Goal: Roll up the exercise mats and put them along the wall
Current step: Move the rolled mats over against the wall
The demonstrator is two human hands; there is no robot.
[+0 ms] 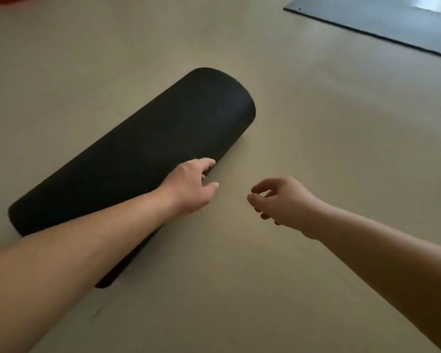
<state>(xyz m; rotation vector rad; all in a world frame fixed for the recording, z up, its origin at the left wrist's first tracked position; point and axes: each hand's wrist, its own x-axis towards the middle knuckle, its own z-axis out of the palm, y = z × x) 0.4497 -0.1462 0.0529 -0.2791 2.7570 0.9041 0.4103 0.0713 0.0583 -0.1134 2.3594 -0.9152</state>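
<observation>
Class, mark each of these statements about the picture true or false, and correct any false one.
1. The black mat next to the left hand is rolled up. True.
2. The right hand grips the black mat. False: it holds nothing, its fingers are loosely curled, and it is clear of the roll.
3. The second mat, at the top right, lies unrolled and flat. True.
4. The black mat stands upright on one end. False: it lies on its side on the floor.
5. The left hand is on the second mat. False: it is at the near side of the black mat, far from the second mat.
</observation>
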